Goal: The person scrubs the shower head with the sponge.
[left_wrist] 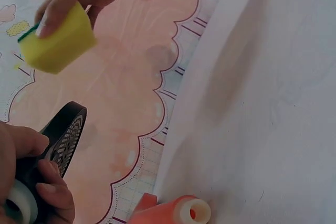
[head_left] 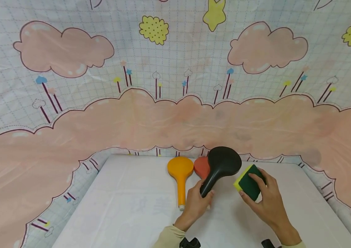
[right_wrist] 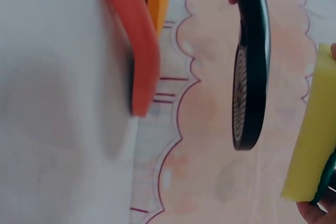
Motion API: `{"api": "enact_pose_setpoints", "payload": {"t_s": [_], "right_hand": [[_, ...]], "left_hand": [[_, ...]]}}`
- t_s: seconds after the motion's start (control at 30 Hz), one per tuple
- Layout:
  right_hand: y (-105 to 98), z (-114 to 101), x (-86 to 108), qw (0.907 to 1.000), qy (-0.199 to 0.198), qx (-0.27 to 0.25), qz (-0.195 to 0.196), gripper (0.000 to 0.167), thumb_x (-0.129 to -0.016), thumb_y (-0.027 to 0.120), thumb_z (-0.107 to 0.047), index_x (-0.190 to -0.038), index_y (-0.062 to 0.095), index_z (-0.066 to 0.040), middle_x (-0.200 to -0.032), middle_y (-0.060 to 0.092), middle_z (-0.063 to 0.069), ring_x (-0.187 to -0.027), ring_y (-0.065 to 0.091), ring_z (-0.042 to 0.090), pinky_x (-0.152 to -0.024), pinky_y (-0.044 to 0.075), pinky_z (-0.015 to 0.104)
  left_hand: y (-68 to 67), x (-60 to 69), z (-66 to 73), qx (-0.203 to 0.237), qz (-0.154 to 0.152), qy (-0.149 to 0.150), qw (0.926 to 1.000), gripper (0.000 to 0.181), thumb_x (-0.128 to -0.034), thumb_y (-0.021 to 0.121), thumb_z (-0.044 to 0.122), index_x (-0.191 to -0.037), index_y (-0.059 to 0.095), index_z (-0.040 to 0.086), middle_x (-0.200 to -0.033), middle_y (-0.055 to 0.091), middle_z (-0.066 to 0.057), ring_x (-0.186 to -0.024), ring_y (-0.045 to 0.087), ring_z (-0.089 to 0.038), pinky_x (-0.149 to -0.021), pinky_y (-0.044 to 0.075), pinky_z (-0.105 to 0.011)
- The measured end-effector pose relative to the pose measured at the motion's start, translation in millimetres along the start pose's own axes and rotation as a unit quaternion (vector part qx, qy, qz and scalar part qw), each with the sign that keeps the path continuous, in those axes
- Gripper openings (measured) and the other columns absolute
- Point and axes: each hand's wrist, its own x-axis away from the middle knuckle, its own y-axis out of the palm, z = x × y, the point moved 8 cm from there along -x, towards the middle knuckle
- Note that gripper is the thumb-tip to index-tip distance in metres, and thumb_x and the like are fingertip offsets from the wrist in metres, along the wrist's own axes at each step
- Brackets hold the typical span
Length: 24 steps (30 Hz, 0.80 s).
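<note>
A black shower head [head_left: 224,162] is gripped at its handle by my left hand [head_left: 194,206], held up above the white surface. Its nozzle face, with rings of small holes, is turned downward, as the right wrist view shows. My right hand [head_left: 266,203] pinches a sponge [head_left: 251,182], yellow on one side and dark green on the other, between thumb and fingers. The sponge is to the right of the black shower head, apart from it. Beneath and left of the black one lies a red shower head [head_left: 201,167], partly hidden. A yellow shower head [head_left: 180,168] lies beside it.
The white tabletop [head_left: 126,193] spreads out under both hands. Behind and around it hangs a patterned cloth [head_left: 163,120] with pink clouds and stars. Dark wrist straps [head_left: 190,243] show at the lower edge of the head view.
</note>
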Motion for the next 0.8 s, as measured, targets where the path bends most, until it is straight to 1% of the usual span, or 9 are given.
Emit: {"api": "enact_pose_setpoints", "payload": {"t_s": [0.07, 0.17, 0.3, 0.47, 0.53, 0.67, 0.8], "right_hand": [[0.5, -7.2, -1.8, 0.9998, -0.016, -0.003, 0.007, 0.065, -0.068, 0.085, -0.025, -0.125, 0.059, -0.009, -0.141, 0.044, 0.027, -0.121, 0.043, 0.044, -0.077, 0.052, 0.066], [2.9, -15.1, -4.0, 0.9993, -0.035, -0.008, 0.012, 0.067, -0.066, 0.086, -0.024, -0.126, 0.060, -0.010, -0.142, 0.044, 0.026, -0.122, 0.043, 0.043, -0.077, 0.053, 0.065], [8.2, -23.5, -6.0, 0.9980, -0.058, -0.019, 0.016, 0.069, -0.065, 0.087, -0.023, -0.128, 0.060, -0.012, -0.143, 0.044, 0.025, -0.124, 0.043, 0.042, -0.077, 0.054, 0.064], [16.8, -34.9, -7.7, 0.9956, -0.089, -0.022, 0.019, 0.070, -0.064, 0.087, -0.024, -0.129, 0.061, -0.015, -0.143, 0.045, 0.023, -0.126, 0.043, 0.040, -0.077, 0.056, 0.059], [20.2, -39.1, -7.8, 0.9952, -0.095, -0.019, 0.017, 0.070, -0.064, 0.088, -0.025, -0.128, 0.061, -0.016, -0.143, 0.045, 0.023, -0.126, 0.043, 0.040, -0.077, 0.056, 0.058], [27.7, -44.9, -7.9, 0.9948, -0.100, -0.015, 0.008, 0.071, -0.064, 0.088, -0.028, -0.129, 0.061, -0.017, -0.143, 0.045, 0.022, -0.126, 0.042, 0.039, -0.076, 0.057, 0.057], [34.4, -49.0, -8.0, 0.9942, -0.106, -0.015, 0.001, 0.072, -0.063, 0.089, -0.028, -0.129, 0.061, -0.018, -0.144, 0.044, 0.022, -0.127, 0.041, 0.039, -0.078, 0.057, 0.055]], "left_hand": [[-4.5, 1.1, 1.7, -0.010, 0.008, 0.002, 0.9999, 0.044, -0.0902, 0.070, 0.030, -0.127, 0.059, 0.009, -0.088, 0.064, 0.001, -0.076, 0.052, -0.007, -0.066, 0.041, -0.021], [-9.3, 3.0, 1.6, -0.010, 0.010, -0.004, 0.9999, 0.048, -0.0885, 0.073, 0.029, -0.130, 0.058, 0.009, -0.096, 0.066, -0.001, -0.080, 0.052, -0.010, -0.069, 0.042, -0.022], [-14.6, 5.7, 0.8, -0.013, 0.009, -0.003, 0.9999, 0.050, -0.0877, 0.073, 0.027, -0.131, 0.057, 0.007, -0.095, 0.068, -0.003, -0.078, 0.052, -0.010, -0.068, 0.042, -0.022], [-22.5, 8.3, 0.8, -0.021, 0.013, 0.013, 0.9996, 0.047, -0.0872, 0.073, 0.023, -0.129, 0.059, 0.006, -0.092, 0.068, -0.003, -0.075, 0.051, -0.009, -0.064, 0.040, -0.022], [-25.0, 9.0, -0.2, -0.020, 0.014, 0.011, 0.9997, 0.046, -0.0871, 0.072, 0.020, -0.129, 0.059, 0.006, -0.091, 0.068, -0.003, -0.074, 0.050, -0.009, -0.063, 0.040, -0.022], [-29.4, 9.7, -5.2, -0.016, 0.016, -0.004, 0.9997, 0.045, -0.0879, 0.071, 0.017, -0.130, 0.058, 0.006, -0.093, 0.067, -0.003, -0.076, 0.050, -0.012, -0.063, 0.040, -0.024], [-33.3, 11.1, -8.4, -0.019, 0.018, 0.003, 0.9997, 0.044, -0.0884, 0.071, 0.018, -0.129, 0.058, 0.006, -0.093, 0.069, -0.003, -0.077, 0.052, -0.013, -0.066, 0.042, -0.024]]}}
